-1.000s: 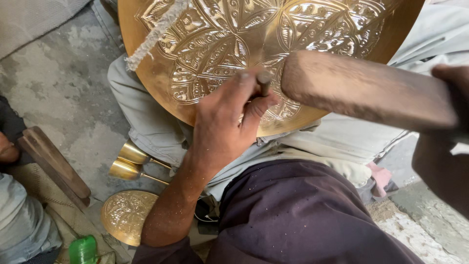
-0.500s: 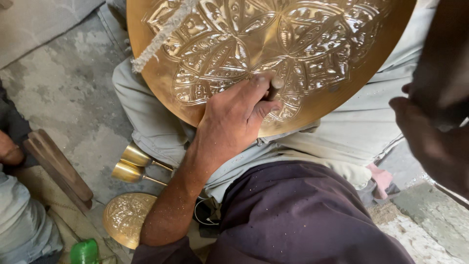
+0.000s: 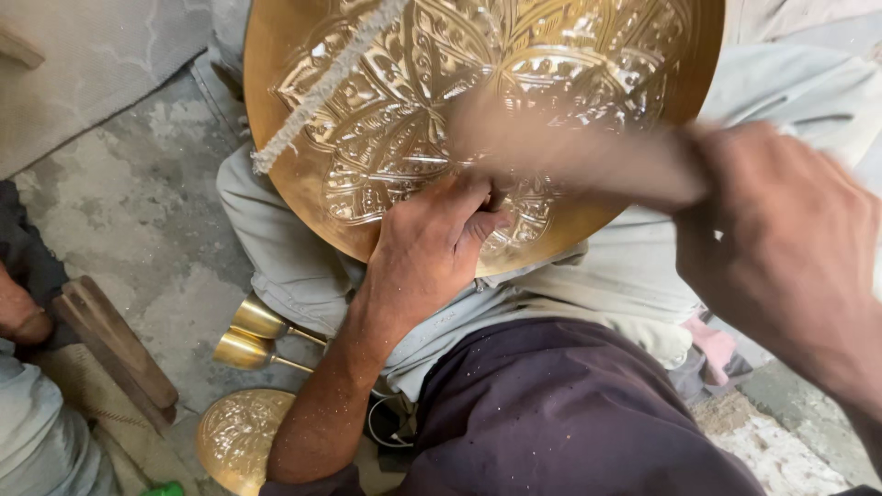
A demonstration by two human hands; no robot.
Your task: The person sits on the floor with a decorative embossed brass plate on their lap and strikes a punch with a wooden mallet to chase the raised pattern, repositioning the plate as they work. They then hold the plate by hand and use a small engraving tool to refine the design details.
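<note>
Brass embossed tray [image 3: 478, 101] on lap; left hand [image 3: 432, 257] pinching punch, right hand [image 3: 781, 248] clenching blurred mallet [image 3: 570, 152]. Risk: mis-strike onto fingers.

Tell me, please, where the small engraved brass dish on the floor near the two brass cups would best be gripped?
Probably by the small brass dish's upper-left rim, coming from the bare floor side. It lies flat, its lower edge is cut off by the frame, and the left forearm crosses its right side.

The left hand [image 3: 432, 253] and right hand [image 3: 781, 248] are bare, forearms uncovered. A dark purple garment [image 3: 560, 413] flecked with pale dust covers the torso. Light grey trousers [image 3: 294, 266] clothe the legs.
</note>
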